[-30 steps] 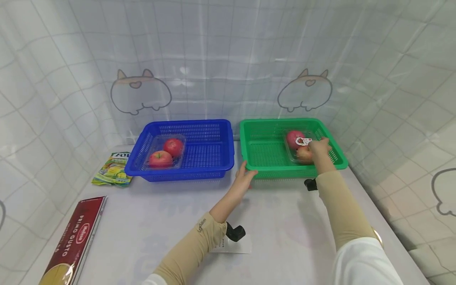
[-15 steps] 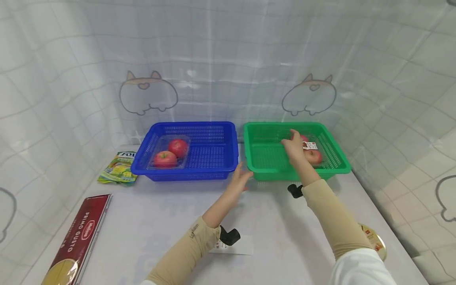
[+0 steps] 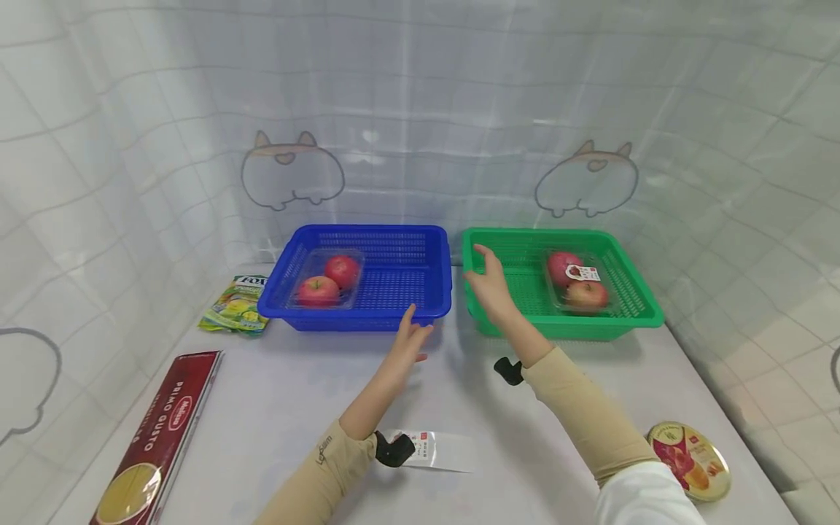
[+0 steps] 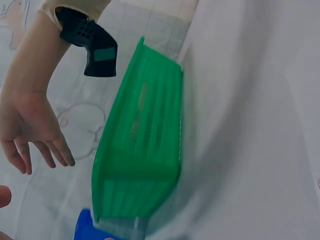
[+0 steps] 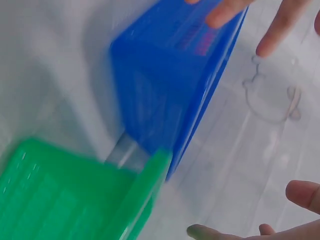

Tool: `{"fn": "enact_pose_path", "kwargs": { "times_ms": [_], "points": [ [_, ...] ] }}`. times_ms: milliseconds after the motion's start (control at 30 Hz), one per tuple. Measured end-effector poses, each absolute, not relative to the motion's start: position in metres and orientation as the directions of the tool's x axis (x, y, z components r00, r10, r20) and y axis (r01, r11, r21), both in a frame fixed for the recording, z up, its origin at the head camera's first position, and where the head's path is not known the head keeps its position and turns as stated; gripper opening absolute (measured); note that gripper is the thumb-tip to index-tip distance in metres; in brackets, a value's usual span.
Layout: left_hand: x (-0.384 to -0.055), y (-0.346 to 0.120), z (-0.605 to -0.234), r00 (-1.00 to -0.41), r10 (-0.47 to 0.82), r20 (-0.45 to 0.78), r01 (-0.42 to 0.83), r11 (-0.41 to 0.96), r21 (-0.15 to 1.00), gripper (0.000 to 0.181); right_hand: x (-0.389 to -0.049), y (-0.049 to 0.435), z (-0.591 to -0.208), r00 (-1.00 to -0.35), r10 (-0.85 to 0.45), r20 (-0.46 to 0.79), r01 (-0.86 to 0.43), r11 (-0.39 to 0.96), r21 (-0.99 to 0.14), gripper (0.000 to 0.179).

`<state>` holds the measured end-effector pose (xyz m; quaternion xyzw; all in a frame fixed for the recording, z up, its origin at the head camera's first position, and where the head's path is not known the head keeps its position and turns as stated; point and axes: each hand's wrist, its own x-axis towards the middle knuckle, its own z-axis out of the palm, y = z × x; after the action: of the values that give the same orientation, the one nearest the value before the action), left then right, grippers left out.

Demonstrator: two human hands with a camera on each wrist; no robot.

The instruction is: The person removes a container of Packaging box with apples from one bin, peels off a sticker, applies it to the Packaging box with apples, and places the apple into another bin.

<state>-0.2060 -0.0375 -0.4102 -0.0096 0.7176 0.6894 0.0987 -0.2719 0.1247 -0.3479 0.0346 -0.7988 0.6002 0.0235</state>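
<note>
In the head view my left hand (image 3: 400,354) has its fingers extended, just in front of the blue basket (image 3: 367,318). My right hand (image 3: 495,292) overlaps the left end of the green basket (image 3: 577,325), fingers spread and holding nothing. A clear plastic pack in the green basket holds two apples (image 3: 586,294) and bears a white label (image 3: 582,273). Two more apples (image 3: 318,290) sit in a clear pack at the blue basket's left. The left wrist view shows the right hand (image 4: 37,125) beside the green basket (image 4: 140,125).
A labelled strip of paper (image 3: 433,450) lies partly behind the left wrist camera. On the left are a green-yellow Fox's packet (image 3: 236,302) and a long red Primo Gusto pack (image 3: 160,437). A round gold-rimmed tin (image 3: 689,461) is at the right.
My right hand has left the apple pack in the green basket and moved left, over the basket's left end. My left hand has come away from the green basket's corner, toward the blue basket.
</note>
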Motion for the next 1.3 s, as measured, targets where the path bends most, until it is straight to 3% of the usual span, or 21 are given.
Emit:
{"fn": "enact_pose_path", "kwargs": {
  "times_ms": [433, 833, 1300],
  "points": [
    [-0.207, -0.074, -0.416, -0.992, -0.02, -0.125, -0.126, 0.096, 0.987, 0.069, -0.271, 0.053, -0.368, -0.99, -0.107, 0.089, -0.11, 0.208, -0.972, 0.058],
    [-0.209, -0.089, -0.431, -0.989, -0.108, -0.098, -0.118, 0.198, 0.973, 0.073, -0.293, -0.014, -0.383, -0.988, -0.148, 0.046, -0.067, 0.141, -0.988, 0.06],
    [-0.212, -0.127, -0.434, -0.972, -0.233, -0.035, -0.085, 0.209, 0.974, 0.072, -0.325, -0.054, -0.398, -0.981, -0.17, -0.097, 0.064, 0.19, -0.98, 0.071]
  ]
}}
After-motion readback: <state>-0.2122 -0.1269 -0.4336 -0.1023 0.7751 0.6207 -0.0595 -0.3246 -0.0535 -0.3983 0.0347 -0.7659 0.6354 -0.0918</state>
